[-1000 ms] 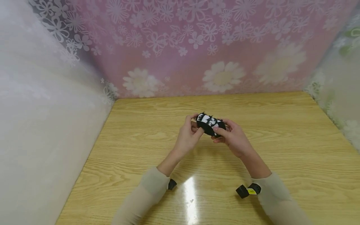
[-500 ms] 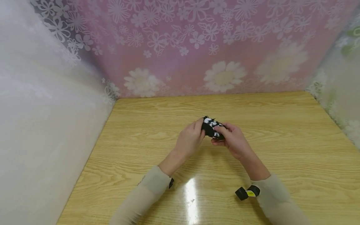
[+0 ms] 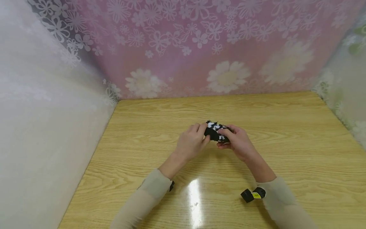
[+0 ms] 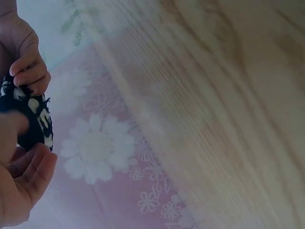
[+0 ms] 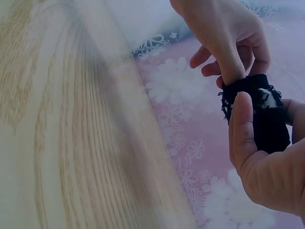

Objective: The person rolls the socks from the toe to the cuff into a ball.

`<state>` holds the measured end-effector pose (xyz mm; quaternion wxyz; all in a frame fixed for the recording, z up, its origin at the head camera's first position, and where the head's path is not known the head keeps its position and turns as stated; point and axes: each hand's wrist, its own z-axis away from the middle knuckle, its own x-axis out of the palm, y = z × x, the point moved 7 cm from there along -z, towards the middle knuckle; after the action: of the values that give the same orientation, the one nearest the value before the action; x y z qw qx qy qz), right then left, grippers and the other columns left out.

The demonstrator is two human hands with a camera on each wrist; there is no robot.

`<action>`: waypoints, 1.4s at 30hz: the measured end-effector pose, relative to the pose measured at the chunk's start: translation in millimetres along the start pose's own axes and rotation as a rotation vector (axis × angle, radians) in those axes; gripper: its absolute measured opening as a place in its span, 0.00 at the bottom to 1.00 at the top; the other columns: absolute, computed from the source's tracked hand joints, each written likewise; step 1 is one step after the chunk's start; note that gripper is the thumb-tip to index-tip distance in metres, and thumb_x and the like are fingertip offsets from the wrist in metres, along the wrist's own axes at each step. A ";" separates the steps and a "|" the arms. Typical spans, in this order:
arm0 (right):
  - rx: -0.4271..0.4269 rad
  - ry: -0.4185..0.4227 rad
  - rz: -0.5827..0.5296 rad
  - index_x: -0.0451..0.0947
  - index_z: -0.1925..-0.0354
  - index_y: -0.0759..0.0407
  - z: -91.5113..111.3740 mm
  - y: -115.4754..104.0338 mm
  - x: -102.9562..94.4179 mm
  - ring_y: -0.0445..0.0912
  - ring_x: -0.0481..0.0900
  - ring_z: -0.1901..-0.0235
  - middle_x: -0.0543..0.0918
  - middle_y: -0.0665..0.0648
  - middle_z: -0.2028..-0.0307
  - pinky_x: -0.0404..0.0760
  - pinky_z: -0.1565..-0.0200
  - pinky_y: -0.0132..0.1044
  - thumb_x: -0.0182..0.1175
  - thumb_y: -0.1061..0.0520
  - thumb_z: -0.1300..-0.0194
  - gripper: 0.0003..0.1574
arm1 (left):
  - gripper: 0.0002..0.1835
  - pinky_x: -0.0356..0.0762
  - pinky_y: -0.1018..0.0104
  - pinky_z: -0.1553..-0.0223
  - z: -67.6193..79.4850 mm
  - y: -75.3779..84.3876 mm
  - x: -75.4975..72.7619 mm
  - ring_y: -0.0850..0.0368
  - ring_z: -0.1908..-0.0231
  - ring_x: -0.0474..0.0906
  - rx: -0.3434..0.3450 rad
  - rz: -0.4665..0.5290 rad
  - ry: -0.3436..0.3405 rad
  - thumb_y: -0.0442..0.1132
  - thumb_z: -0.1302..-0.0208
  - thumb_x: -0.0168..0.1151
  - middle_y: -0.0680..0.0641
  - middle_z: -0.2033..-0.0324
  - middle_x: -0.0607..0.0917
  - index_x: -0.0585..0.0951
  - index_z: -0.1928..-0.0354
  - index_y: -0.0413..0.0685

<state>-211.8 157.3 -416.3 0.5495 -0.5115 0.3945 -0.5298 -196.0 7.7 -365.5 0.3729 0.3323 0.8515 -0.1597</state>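
Between both hands is a bunched black-and-white knitted sock (image 3: 212, 134) with loose threads along its patterned side, held above the table. My left hand (image 3: 190, 142) pinches its left end, fingers over the top and thumb at the black part. At the other end, my right hand (image 3: 240, 143) grips it, thumb laid across the patterned face and fingers beneath. The right wrist view shows a left-hand digit reaching to the black edge of the sock (image 5: 270, 128), its tip hidden there. In the left wrist view, the sock (image 4: 32, 125) is partly covered by the blurred left thumb.
A wood-grain table (image 3: 137, 136) spreads under the hands. Pink flowered cloth (image 3: 183, 70) hangs along its back edge, with a pale cloth (image 3: 48, 121) at the left and another (image 3: 343, 98) at the right. Black wrist cameras (image 3: 247, 195) sit at the sleeves.
My left hand has turned over and shifted right, its fingers now covering the sock's left end. The sock has dropped slightly and shows less of itself. My right hand keeps its grip.
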 end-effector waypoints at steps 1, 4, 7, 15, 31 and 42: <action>0.002 -0.001 0.007 0.64 0.40 0.76 -0.3 0.4 -0.2 0.43 0.83 0.73 0.71 0.68 0.50 0.86 0.65 0.34 0.54 0.57 0.27 0.27 | 0.15 0.80 0.67 0.79 0.3 0.0 1.3 0.53 0.70 0.83 -0.003 -0.006 -0.007 0.40 0.38 0.68 0.45 0.69 0.84 0.79 0.53 0.41; 0.002 0.009 0.025 0.64 0.39 0.75 -0.8 0.9 -0.7 0.44 0.83 0.73 0.71 0.70 0.49 0.86 0.65 0.34 0.56 0.57 0.28 0.28 | 0.09 0.81 0.68 0.78 1.9 -1.0 2.4 0.54 0.71 0.83 -0.016 0.014 0.002 0.35 0.38 0.66 0.45 0.70 0.85 0.80 0.58 0.40; -0.009 0.025 0.029 0.63 0.39 0.76 -0.3 -0.3 -3.3 0.43 0.83 0.74 0.70 0.71 0.48 0.86 0.66 0.34 0.56 0.58 0.28 0.29 | 0.03 0.80 0.70 0.78 3.2 -4.7 -1.5 0.57 0.75 0.82 -0.045 0.079 0.046 0.32 0.40 0.65 0.47 0.73 0.84 0.80 0.65 0.42; 0.006 0.023 0.003 0.63 0.38 0.75 2.7 -0.5 -6.0 0.42 0.83 0.74 0.69 0.70 0.48 0.85 0.67 0.32 0.56 0.56 0.28 0.30 | 0.08 0.71 0.75 0.82 2.8 -8.0 1.6 0.62 0.81 0.76 -0.102 0.199 -0.030 0.40 0.38 0.67 0.50 0.76 0.84 0.80 0.67 0.42; -0.050 -0.008 0.219 0.68 0.38 0.72 -5.5 -0.4 -17.4 0.50 0.81 0.61 0.69 0.75 0.42 0.87 0.65 0.42 0.58 0.62 0.35 0.29 | 0.16 0.77 0.69 0.70 5.8 -17.0 20.3 0.58 0.65 0.78 -0.116 0.314 -0.379 0.48 0.33 0.65 0.49 0.59 0.81 0.76 0.50 0.48; -0.053 -0.086 0.156 0.64 0.34 0.69 -4.0 -2.2 -8.5 0.50 0.82 0.58 0.67 0.73 0.40 0.86 0.62 0.38 0.56 0.59 0.29 0.29 | 0.17 0.82 0.71 0.58 1.3 -8.6 16.9 0.51 0.58 0.84 -0.084 0.531 -0.142 0.30 0.35 0.61 0.38 0.54 0.83 0.77 0.45 0.37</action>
<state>-217.1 165.3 -415.7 0.5916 -0.5159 0.4233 -0.4524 -209.6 8.3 -378.6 0.4738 0.5161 0.7122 -0.0440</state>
